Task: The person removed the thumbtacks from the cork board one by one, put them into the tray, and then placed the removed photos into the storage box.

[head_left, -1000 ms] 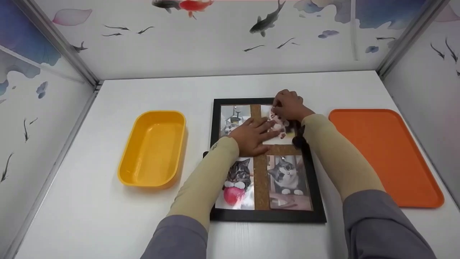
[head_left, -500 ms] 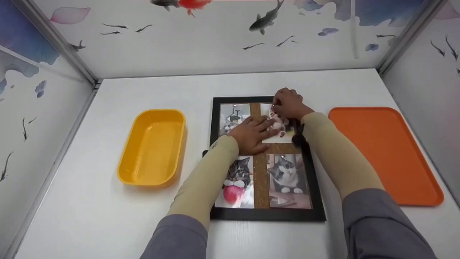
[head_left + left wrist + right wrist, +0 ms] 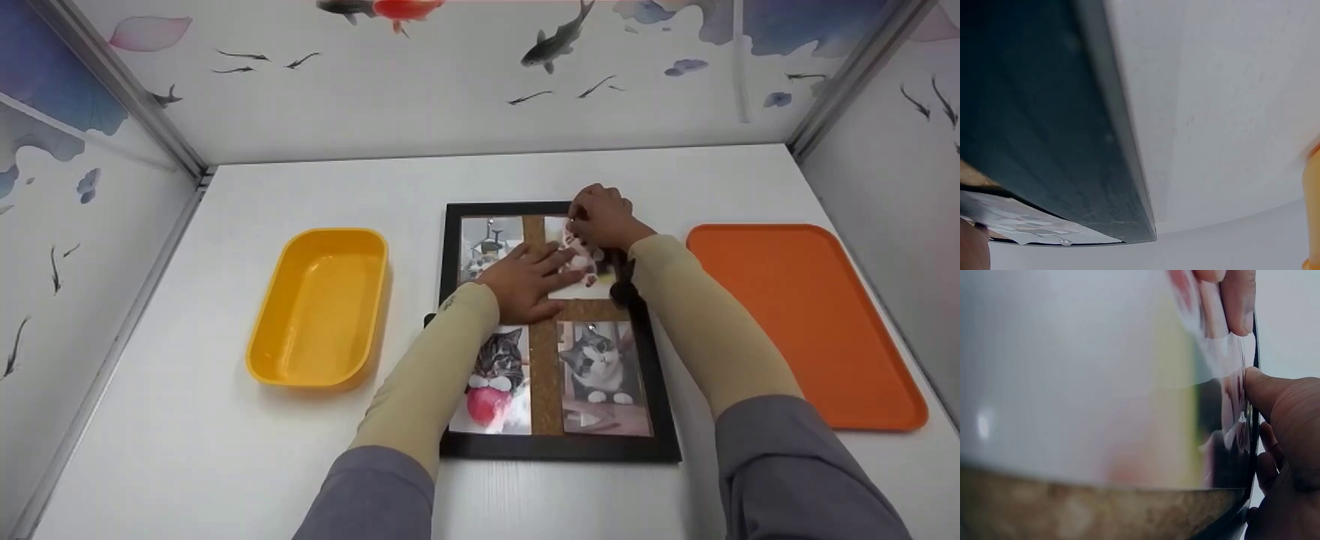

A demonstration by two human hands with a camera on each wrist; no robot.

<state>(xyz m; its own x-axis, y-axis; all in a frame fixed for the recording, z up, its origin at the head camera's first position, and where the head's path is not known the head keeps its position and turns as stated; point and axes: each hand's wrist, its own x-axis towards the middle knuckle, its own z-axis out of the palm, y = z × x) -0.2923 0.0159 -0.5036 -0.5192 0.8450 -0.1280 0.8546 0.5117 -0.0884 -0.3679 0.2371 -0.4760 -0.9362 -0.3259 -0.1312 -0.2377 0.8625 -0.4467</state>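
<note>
A black-rimmed cork board (image 3: 562, 448) lies flat with several cat photos on it. My left hand (image 3: 525, 285) rests palm down across its upper part, fingers spread, overlapping the upper left photo (image 3: 480, 236) and the upper right photo (image 3: 585, 289). At that right photo's top edge, my right hand (image 3: 602, 217) pinches with curled fingers; they hide the push pin between them. The lower right photo (image 3: 604, 382) has a silver pin (image 3: 592, 328) at its top. In the right wrist view a thumb (image 3: 1283, 396) and fingertips (image 3: 1238, 312) meet the glossy photo's edge.
A yellow basin (image 3: 319, 307) stands left of the board. Beyond the right forearm lies an orange tray (image 3: 810, 322). Printed wall panels (image 3: 450, 97) close off the table's back and sides. The left wrist view shows the board's black edge (image 3: 1033, 124) close up.
Both hands keep their places on the board. Only the head view shifts very slightly; nothing on the table has visibly moved.
</note>
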